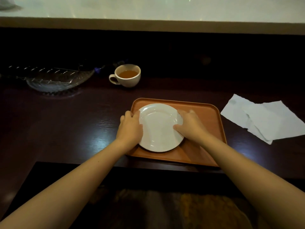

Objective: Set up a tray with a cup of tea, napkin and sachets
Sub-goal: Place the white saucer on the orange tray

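Now we clamp our left hand (129,128) and right hand (189,125) on the plate's (159,129) rims, steadying it on the tray's (206,116) left side, likely for the cup of tea (127,76) waiting far-left; the napkin (267,119) lies right.

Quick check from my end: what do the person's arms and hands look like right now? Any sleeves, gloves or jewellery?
Both arms are bare along all that shows, with no sleeves in view. The left hand and the right hand are bare: no gloves, and no rings, watch or bracelets that I can see. The light is dim, so small details could be missed.
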{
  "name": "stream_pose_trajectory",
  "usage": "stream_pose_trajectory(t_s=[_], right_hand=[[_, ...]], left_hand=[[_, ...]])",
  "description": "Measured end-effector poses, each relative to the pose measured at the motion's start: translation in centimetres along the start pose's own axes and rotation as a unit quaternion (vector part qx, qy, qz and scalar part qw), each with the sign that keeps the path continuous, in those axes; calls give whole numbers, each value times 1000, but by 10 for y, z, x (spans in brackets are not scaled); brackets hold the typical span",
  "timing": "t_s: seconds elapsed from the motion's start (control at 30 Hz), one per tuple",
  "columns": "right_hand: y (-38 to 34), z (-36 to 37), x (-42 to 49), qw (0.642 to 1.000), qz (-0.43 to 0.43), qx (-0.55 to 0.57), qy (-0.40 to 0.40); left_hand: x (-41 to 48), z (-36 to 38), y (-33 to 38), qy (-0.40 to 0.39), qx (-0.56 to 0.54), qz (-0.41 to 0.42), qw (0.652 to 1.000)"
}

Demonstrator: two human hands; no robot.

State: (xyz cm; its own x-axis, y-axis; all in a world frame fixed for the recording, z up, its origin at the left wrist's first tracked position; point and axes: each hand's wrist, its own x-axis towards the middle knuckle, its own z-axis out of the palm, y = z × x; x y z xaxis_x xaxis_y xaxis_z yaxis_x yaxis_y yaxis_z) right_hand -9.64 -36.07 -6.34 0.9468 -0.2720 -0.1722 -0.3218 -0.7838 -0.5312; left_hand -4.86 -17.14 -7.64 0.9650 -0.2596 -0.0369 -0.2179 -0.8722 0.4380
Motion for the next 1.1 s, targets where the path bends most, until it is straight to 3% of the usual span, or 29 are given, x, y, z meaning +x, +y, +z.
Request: stream_pose_trajectory(t_s=[0.33,0.63,0.8,1.1], right_hand=[[1,1,4,998,23,-59,1],[5,-6,0,990,-27,-138,32],[-19,-19,13,996,-62,-56,-1],[-82,0,70,993,-88,79,-29]], left_hand=[[-5,-5,6,-24,12,-1,1000],[-8,-14,10,7,43,3,999],[7,-48,1,57,-14,-46,997],[74,-79,-62,64,-144,-87,984]])
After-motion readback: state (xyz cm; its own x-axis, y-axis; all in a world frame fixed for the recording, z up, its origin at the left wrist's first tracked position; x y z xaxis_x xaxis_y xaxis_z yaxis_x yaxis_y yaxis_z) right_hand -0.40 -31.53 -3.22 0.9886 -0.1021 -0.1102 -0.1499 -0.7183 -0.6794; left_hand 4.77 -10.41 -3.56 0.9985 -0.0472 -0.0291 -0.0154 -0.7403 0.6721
